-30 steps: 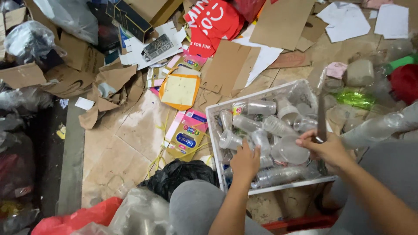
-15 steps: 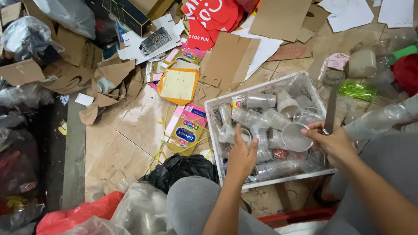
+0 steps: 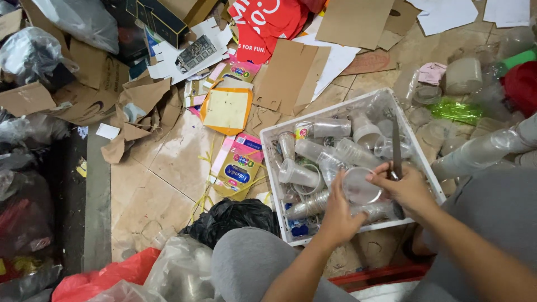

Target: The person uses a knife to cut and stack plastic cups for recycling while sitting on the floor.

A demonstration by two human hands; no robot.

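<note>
Right of centre, above a white crate (image 3: 278,134) of clear cups, the left hand (image 3: 339,215) curls its fingers around a clear plastic cup (image 3: 358,187), mouth facing the camera. The right hand (image 3: 407,189) clamps a knife (image 3: 396,146), blade running up-frame, tip away. So close, the blade could slip and cut the cup-holding fingers.

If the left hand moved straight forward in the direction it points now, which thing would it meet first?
The left hand already touches the clear round plastic cup. Straight beyond it lie other clear plastic cups in the white plastic crate; probably those come next, though depth is unclear.
</note>
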